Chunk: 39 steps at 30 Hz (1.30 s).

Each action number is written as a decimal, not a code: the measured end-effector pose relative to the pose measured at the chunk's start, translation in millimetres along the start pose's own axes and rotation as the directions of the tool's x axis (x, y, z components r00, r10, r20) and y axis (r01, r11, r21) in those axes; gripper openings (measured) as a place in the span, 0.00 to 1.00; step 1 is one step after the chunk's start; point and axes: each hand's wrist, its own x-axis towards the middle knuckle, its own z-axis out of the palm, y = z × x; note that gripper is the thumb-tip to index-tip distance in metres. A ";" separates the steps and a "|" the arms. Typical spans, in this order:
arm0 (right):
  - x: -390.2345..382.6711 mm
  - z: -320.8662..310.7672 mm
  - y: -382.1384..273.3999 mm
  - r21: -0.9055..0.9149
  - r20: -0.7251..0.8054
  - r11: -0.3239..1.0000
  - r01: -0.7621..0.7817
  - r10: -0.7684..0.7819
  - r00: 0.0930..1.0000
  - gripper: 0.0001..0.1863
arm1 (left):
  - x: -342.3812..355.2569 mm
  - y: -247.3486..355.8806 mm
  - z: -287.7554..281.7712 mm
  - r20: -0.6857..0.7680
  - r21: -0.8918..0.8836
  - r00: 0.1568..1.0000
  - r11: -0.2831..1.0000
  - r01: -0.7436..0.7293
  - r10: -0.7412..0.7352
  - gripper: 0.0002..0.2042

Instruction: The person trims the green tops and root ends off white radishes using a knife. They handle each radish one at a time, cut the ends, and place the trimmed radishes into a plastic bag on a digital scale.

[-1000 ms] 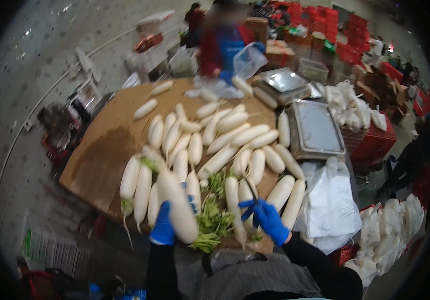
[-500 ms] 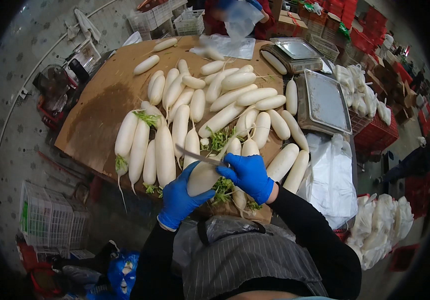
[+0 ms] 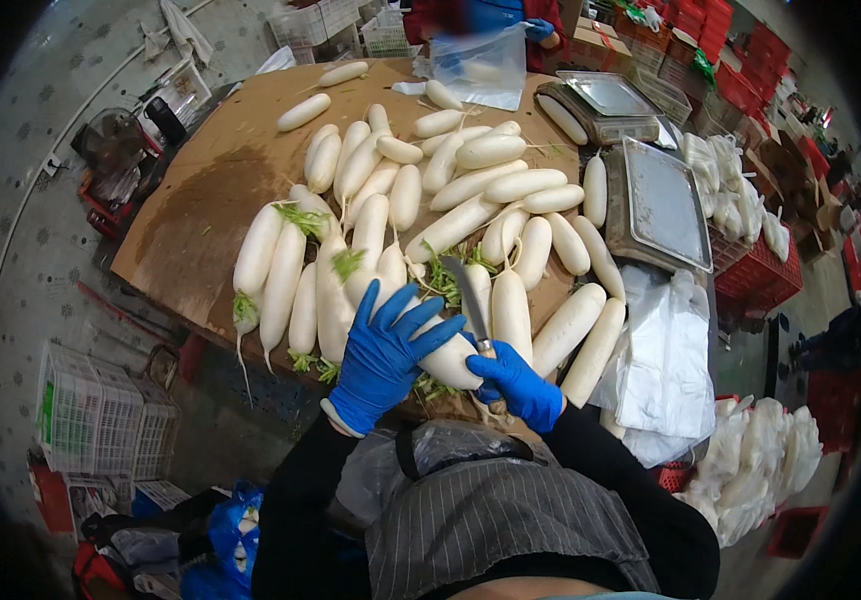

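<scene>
Both hands wear blue gloves. My left hand (image 3: 381, 352) lies spread over a white radish (image 3: 448, 357) at the near edge of the wooden table (image 3: 201, 215), fingers apart and pressing on it. My right hand (image 3: 517, 384) grips the handle of a knife (image 3: 470, 306) whose blade points away over the radish. Many long white radishes (image 3: 471, 185) lie across the table, some with green tops (image 3: 301, 218). Cut green leaves (image 3: 441, 280) lie near the blade.
Metal trays (image 3: 663, 200) and a scale pan (image 3: 606, 95) sit at the table's right. White plastic bags (image 3: 663, 360) hang off the right edge. Another person (image 3: 491, 15) with a clear bag (image 3: 476, 65) stands at the far side. White crates (image 3: 96, 425) stand on the floor at left, red crates (image 3: 756, 275) at right.
My left hand has opened and spread over the radish. My right hand has drawn back toward me, and the knife now shows above it.
</scene>
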 end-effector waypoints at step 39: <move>-11.8 6.8 7.7 -0.499 0.189 0.839 0.217 -0.139 0.972 0.28 | -50.9 6.3 44.0 0.306 -0.951 0.469 -0.293 0.104 -0.829 0.26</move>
